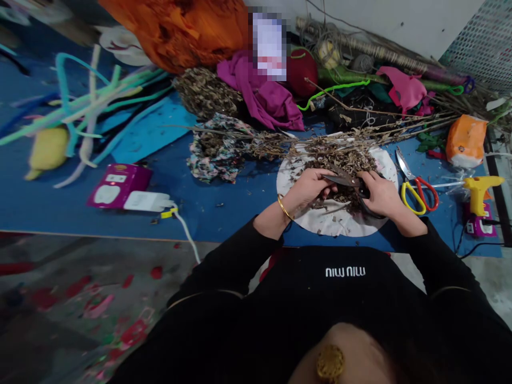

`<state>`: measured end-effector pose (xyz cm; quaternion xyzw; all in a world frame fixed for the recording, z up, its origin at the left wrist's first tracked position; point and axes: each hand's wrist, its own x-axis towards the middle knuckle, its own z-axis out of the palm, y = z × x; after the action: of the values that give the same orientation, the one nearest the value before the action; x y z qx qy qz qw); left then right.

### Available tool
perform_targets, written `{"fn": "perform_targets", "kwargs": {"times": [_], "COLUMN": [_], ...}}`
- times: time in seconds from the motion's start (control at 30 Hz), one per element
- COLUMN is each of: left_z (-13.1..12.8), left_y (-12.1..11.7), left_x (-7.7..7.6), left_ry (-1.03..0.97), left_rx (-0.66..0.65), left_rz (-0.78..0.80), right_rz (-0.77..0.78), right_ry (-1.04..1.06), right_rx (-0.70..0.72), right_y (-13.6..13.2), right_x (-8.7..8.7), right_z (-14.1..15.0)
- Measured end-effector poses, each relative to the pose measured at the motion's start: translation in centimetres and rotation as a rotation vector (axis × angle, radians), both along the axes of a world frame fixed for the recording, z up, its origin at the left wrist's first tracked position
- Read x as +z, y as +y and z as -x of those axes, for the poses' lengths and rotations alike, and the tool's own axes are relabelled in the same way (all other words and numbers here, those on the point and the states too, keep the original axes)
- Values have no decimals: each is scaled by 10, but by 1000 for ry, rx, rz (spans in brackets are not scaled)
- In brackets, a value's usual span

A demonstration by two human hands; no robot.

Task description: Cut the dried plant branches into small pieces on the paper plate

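Note:
My right hand (379,194) grips the dark handles of a pair of scissors (344,181), whose blades point left. At the blade tips is my left hand (313,185), fingers pinched together; what it holds is too small to make out. Under both hands lies a heap of crumbled dry brown leaves (352,158). The heap rests on a round white cloth (286,178). Dry twigs (276,143) stretch across its far side. To the right of the cloth, a second pair of scissors (418,194) with yellow and red handles lies on the table.
A yellow glue gun (480,191) and an orange packet (466,141) are at the right. Patterned fabric (214,160) lies left of the cloth. Farther left are a purple box (119,185) with a plugged-in cord and several foam strips (116,101). Bundled cloth (264,96) lines the back.

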<state>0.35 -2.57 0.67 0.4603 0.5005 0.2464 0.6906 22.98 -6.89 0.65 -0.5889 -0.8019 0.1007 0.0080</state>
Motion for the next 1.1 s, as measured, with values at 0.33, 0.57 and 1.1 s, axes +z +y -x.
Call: {"fn": "perform_targets", "kwargs": {"times": [0.33,0.57,1.1], "left_z": [2,3,5], "left_y": [-1,0,4], "left_x": [-6,-5,-12], "left_ry": [5,35,-12], "left_rx": [-39,-78,-2], "left_rz": [-147,-184,-14], "right_rz": [76,12,37], "right_ry": [-137,-113,-95], "right_rx": [23,39,1], "right_y": [-3,-3,-2], "right_x": [1,-3,-2], "right_z": [2,3,2]}}
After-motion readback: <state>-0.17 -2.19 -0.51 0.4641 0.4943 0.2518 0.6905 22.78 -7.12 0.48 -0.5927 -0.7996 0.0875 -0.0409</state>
